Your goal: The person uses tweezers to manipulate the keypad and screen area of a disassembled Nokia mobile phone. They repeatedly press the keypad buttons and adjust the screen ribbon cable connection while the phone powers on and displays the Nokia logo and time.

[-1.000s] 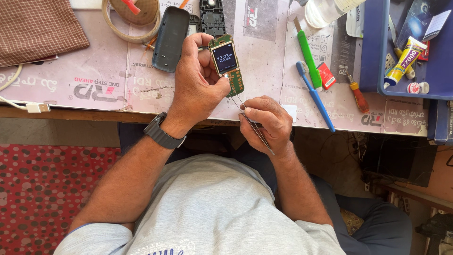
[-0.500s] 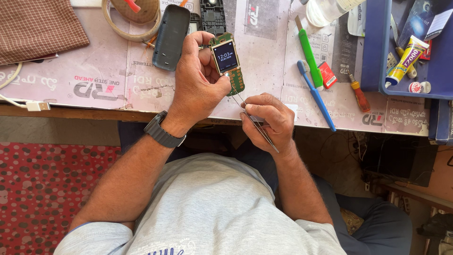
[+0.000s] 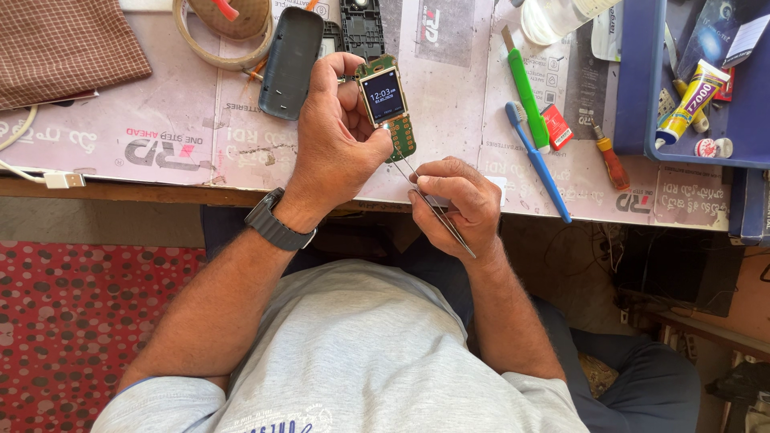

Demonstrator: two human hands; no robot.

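Spreading across the top of the view, the surface [image 3: 200,152] is covered with printed sheets, and the person sits at its near edge in a grey shirt. A checked cloth [image 3: 64,44] lies at the far left corner, and a blue tray [image 3: 642,96] at the far right holds a yellow tube [image 3: 696,95]. A tape roll [image 3: 220,40] sits near the top edge, with a dark back cover [image 3: 290,62] just right of it and a black frame [image 3: 362,28] beyond that.

The left hand [image 3: 337,144], a dark watch [image 3: 277,223] on its wrist, holds a bare phone board [image 3: 387,103] tilted above the surface; its fingers are clamped on the board, thumb pressing near the lower left edge. The board's small screen is lit and its green keypad part shows below. The right hand [image 3: 453,204] is just beside, nearer the person, fingers pinched together on tweezers [image 3: 425,200] whose thin tip reaches up to the board just under the screen.

Right of the hands lie a green tool [image 3: 525,96], a blue brush [image 3: 539,164], a small red piece [image 3: 556,127] and a small screwdriver [image 3: 611,156].
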